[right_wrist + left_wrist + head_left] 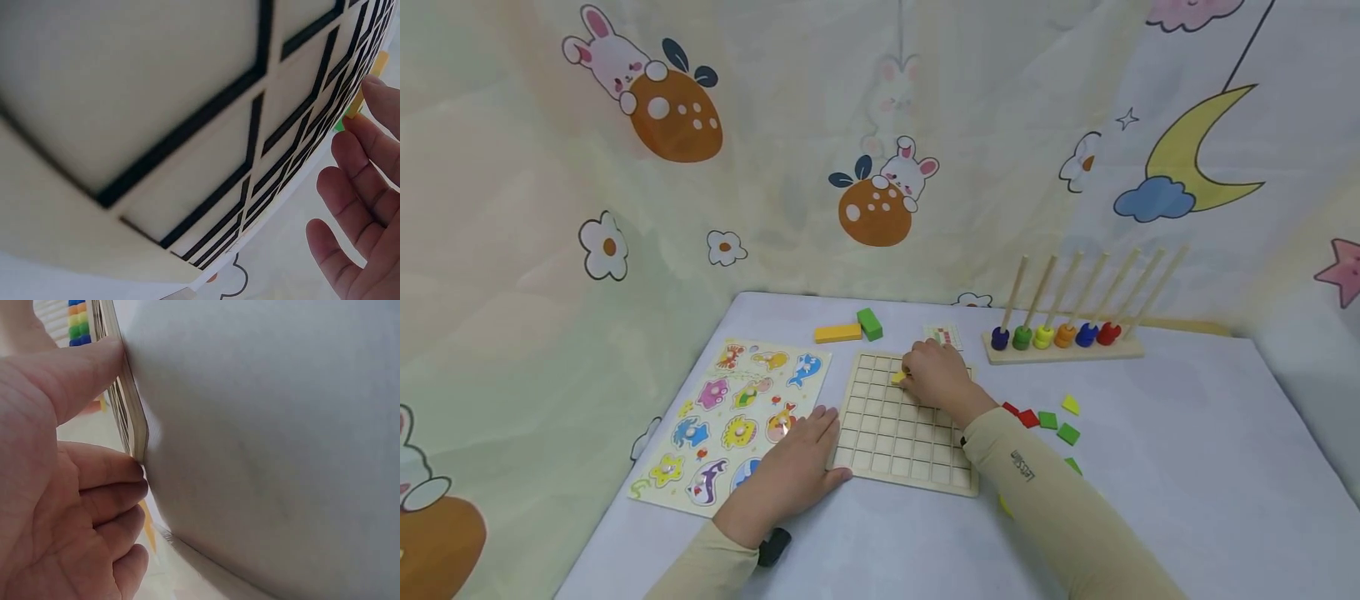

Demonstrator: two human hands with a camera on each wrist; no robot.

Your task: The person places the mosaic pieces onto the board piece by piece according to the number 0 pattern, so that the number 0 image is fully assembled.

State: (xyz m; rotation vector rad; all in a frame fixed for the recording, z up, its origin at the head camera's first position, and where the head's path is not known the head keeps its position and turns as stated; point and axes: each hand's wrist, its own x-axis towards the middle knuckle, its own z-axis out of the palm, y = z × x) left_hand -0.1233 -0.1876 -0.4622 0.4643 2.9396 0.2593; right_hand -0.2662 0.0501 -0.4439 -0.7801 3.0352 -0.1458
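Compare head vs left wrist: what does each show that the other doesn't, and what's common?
Head only: the right hand placing a yellow tile in the grid board, the animal puzzle, loose tiles, yellow block and green block.
Left wrist only: close-up of the thumb and fingers pressed against the board's edge.
Both: the left hand steadying the board, and the ring stacker.

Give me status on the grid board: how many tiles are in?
Barely started. The wooden grid board shows empty cells apart from one yellow square tile that the right hand is setting near the far edge. The left hand steadies the board's near left corner. Loose red, green and yellow tiles lie on the white table, unplaced.
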